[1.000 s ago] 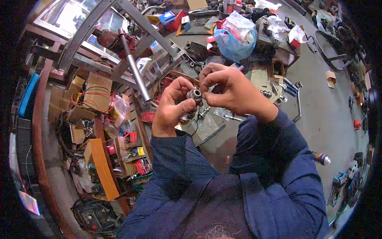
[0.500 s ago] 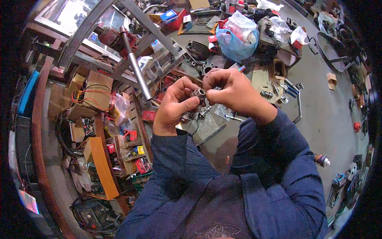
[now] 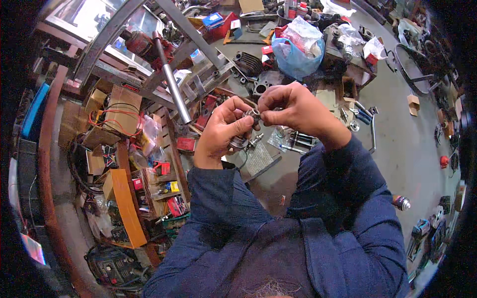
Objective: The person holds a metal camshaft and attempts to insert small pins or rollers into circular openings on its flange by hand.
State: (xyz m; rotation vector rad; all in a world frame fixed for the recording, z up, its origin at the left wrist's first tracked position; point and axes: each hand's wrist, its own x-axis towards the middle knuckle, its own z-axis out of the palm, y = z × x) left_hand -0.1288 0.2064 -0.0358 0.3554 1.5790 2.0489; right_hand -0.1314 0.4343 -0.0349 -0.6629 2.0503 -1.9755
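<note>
My left hand [image 3: 218, 133] is closed around a small greasy metal shaft-like part [image 3: 255, 114], with its ringed end sticking up past the thumb. A wider round metal section [image 3: 239, 143] shows below the fingers. My right hand [image 3: 304, 115] meets that upper end with thumb and forefinger pinched together. Whatever lies between those fingertips is hidden or too small to name. Both hands are in front of me, above my knees. On the floor just beyond them, a pen [image 3: 293, 149] lies by several metal parts and a flat textured plate [image 3: 258, 158].
At the left stand a metal frame with a steel tube [image 3: 174, 92], cardboard boxes [image 3: 122, 110] and shelves of small packets. A blue plastic bag [image 3: 298, 58] sits ahead. Pliers [image 3: 362, 118] and a bent bar [image 3: 373, 136] lie right of my hands; a spray can [image 3: 400, 202] is farther right.
My right hand has shifted slightly right and its fingertips sit a little differently at the part's end. The left hand keeps its grip, with the part tilted a bit differently.
</note>
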